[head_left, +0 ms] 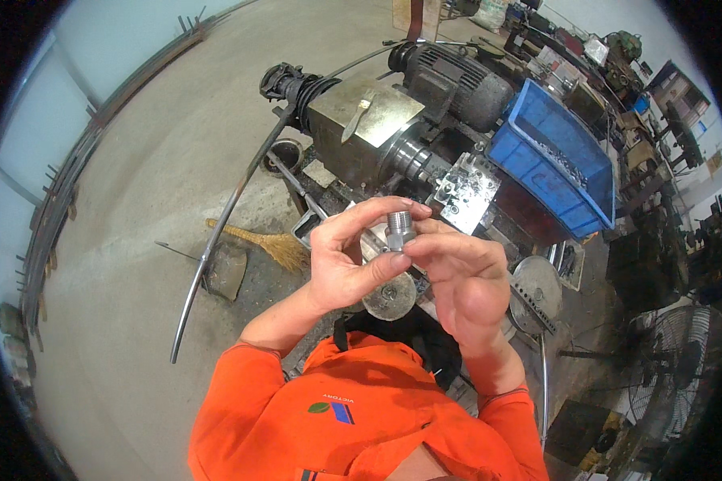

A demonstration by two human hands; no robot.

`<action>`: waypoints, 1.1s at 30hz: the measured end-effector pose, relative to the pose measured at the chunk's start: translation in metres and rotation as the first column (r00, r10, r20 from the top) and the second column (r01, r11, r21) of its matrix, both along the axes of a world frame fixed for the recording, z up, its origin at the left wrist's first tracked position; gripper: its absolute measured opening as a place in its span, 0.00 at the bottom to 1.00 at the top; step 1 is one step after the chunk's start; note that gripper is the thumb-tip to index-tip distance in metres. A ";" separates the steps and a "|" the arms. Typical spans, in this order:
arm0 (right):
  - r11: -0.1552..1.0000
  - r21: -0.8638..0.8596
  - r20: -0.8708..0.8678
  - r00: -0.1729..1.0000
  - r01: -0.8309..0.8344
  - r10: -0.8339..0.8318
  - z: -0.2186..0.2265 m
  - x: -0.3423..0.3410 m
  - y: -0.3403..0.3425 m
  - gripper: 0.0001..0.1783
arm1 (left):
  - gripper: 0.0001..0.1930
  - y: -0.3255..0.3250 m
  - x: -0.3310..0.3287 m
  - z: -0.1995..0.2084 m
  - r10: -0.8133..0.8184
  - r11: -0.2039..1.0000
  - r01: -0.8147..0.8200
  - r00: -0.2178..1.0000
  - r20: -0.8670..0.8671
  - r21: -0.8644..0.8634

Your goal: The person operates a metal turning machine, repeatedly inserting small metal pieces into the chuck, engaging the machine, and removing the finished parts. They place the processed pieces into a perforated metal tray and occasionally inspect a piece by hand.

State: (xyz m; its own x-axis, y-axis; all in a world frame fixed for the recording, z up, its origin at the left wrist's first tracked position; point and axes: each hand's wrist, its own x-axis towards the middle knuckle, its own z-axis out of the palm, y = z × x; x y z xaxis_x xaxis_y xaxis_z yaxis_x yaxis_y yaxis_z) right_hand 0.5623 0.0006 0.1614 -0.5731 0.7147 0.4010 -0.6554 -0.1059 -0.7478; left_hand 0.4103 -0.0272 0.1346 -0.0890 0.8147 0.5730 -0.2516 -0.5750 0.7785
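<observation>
– Checking my head view. Biggest first: grey floor (pixel 176 144), running up the left side. Greasy machine (pixel 353 156) stands ahead of the wearer.

– Copy. What's next down in size?

– Wearer's orange top (pixel 361 433), along the lower edge. Blue bin (pixel 549 178) at the machine's right, metal chips inside. Dark ribbed motor (pixel 457 84) just beyond the bin, to its left.

– Left side?

– Long steel bar (pixel 237 200), slanting down from the machine over the floor. Straw broom (pixel 279 247) lies just right of it.

– Smaller stuff?

– Round metal disc (pixel 389 298) below the hands in my picture. Shiny metal block (pixel 469 194) past them, chips on it. Flat brush-like tool (pixel 357 119) on the machine's top face.

– Hands?

– Left hand (pixel 338 252) curled, thumb and forefinger slightly apart around the metal fitting (pixel 399 228). Right hand (pixel 472 280) half closed, fingertips against its right side. I can't tell which carries the weight.

– Fitting pose?

– Near upright, raised in front of the machine between both hands. Threaded top, flat-sided collar below; fingers partly hide its lower end.
</observation>
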 end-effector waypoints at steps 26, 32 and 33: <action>0.331 0.896 0.033 0.701 0.294 -0.712 0.008 0.004 -0.003 0.26 | 0.28 0.005 -0.003 -0.018 0.044 0.997 -0.032 0.987 -0.158 0.075; 0.418 0.869 0.114 0.717 0.263 -0.688 0.010 0.009 -0.007 0.27 | 0.23 0.004 0.005 -0.010 0.153 0.985 -0.142 0.981 -0.117 0.098; 0.495 0.829 0.168 0.730 0.258 -0.662 0.006 0.014 -0.006 0.27 | 0.22 0.007 0.006 -0.007 0.225 0.969 -0.194 0.951 -0.213 0.155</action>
